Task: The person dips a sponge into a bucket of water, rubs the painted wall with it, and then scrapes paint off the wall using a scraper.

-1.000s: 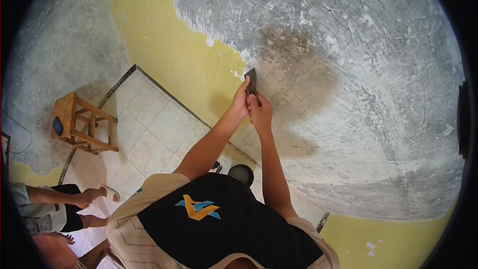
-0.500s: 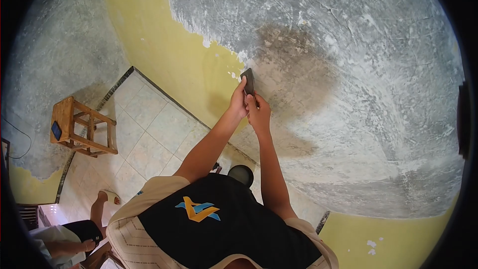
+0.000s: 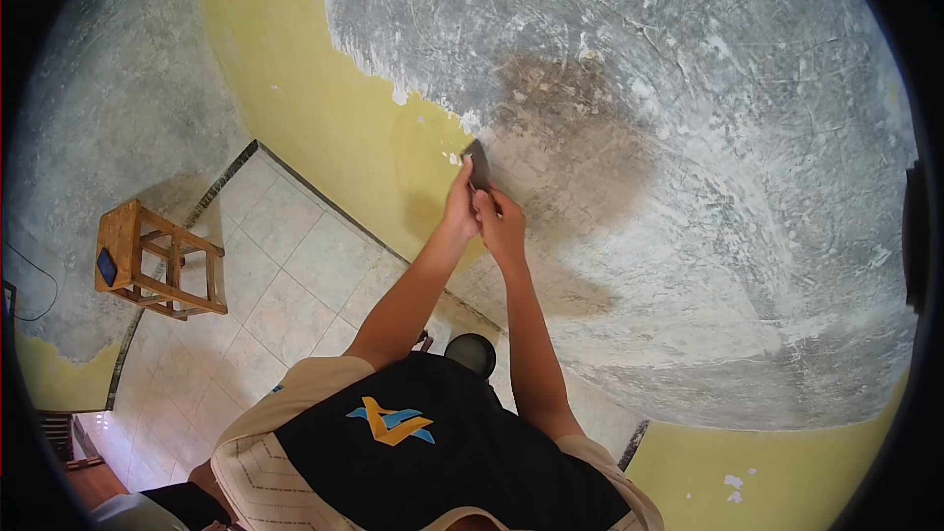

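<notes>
Both hands meet at a dark flat-bladed scraper (image 3: 478, 166), its tip at the ragged border between yellow paint and bare grey plaster. My left hand (image 3: 459, 208) is closed on the scraper from the left, its thumb along the blade. Lower down and to the right, my right hand (image 3: 501, 228) wraps the handle end, which is mostly hidden by the fingers. The wall (image 3: 580, 147) has a darker brownish patch right of the blade. Small white chipped spots show in the yellow paint (image 3: 374, 128) beside it.
A wooden stool (image 3: 162, 261) with a phone (image 3: 106, 266) on it stands at the left on the tiled floor (image 3: 285, 285). A dark round container (image 3: 472, 352) is below my arms. Part of another person (image 3: 147, 511) shows at lower left.
The scraper and both hands have shifted slightly left and down in the view, and the blade leans more to the left. The other person's leg and sandalled foot have left the view.
</notes>
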Demonstrator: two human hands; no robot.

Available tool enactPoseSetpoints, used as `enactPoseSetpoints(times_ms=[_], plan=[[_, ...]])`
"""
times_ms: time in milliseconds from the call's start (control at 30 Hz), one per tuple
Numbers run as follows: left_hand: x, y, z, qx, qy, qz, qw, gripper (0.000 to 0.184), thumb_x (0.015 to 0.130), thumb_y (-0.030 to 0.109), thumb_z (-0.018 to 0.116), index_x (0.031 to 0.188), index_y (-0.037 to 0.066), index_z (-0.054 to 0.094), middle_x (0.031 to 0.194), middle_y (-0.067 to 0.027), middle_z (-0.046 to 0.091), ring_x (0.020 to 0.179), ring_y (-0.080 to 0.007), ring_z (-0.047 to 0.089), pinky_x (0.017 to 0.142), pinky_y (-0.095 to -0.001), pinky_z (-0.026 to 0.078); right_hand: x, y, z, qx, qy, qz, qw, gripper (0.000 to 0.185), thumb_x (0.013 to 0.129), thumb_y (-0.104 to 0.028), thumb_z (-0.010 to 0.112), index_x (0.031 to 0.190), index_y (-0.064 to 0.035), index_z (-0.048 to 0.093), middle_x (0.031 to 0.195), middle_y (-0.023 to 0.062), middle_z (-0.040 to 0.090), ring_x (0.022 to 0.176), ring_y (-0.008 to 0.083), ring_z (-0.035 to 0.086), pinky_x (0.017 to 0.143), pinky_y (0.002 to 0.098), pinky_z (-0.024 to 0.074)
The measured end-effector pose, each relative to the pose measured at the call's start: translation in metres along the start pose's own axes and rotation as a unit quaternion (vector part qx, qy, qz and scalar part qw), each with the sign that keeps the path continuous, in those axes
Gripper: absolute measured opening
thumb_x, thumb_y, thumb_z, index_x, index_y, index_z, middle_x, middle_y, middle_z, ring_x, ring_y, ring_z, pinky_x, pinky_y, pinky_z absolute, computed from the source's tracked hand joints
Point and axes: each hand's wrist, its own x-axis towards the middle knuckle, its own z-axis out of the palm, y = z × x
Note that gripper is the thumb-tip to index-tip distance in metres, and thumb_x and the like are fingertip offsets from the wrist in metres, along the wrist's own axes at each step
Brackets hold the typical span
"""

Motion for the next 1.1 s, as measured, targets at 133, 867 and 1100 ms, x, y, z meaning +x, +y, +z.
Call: enactPoseSetpoints(times_ms=[133, 867, 1100], plan=[[-0.003, 0.017, 0.013, 0.009, 0.034, 0.052, 0.998, 0.056, 0.097, 0.067, 0.057, 0.082, 0.013, 0.057, 0.067, -0.0016, 0.056, 0.045, -0.014, 0.05, 0.036, -0.0282, 0.035, 0.016, 0.007, 0.017, -0.06, 0.007, -0.109, 0.992, 0.04, 0.101, -0.028, 0.066, 0.126, 0.0037, 0.068, 0.073, 0.0007, 0.062, 0.065, 0.0078, 0.057, 0.057, 0.0261, 0.0441], [-0.014, 0.009, 0.005, 0.044, 0.026, 0.001, 0.999, 0.052, 0.098, 0.06, 0.059, 0.08, 0.012, 0.06, 0.062, -0.0025, 0.059, 0.036, -0.0126, 0.043, 0.031, -0.026, 0.028, -0.007, 0.008, 0.007, 0.024, -0.015, 0.017, 0.999, 0.043, 0.101, -0.027, 0.068, 0.128, 0.0067, 0.066, 0.075, 0.0027, 0.066, 0.067, 0.0079, 0.057, 0.061, 0.0248, 0.0458], [-0.012, 0.006, 0.005, 0.045, 0.001, 0.022, 0.999, 0.046, 0.102, 0.056, 0.056, 0.085, 0.013, 0.06, 0.064, -0.0026, 0.061, 0.038, -0.0126, 0.043, 0.032, -0.0271, 0.028, -0.002, 0.011, 0.009, 0.045, 0.007, -0.055, 0.997, 0.026, 0.105, -0.025, 0.062, 0.102, -0.0005, 0.068, 0.068, -0.0001, 0.055, 0.043, 0.0057, 0.044, 0.038, 0.0253, 0.0312]])
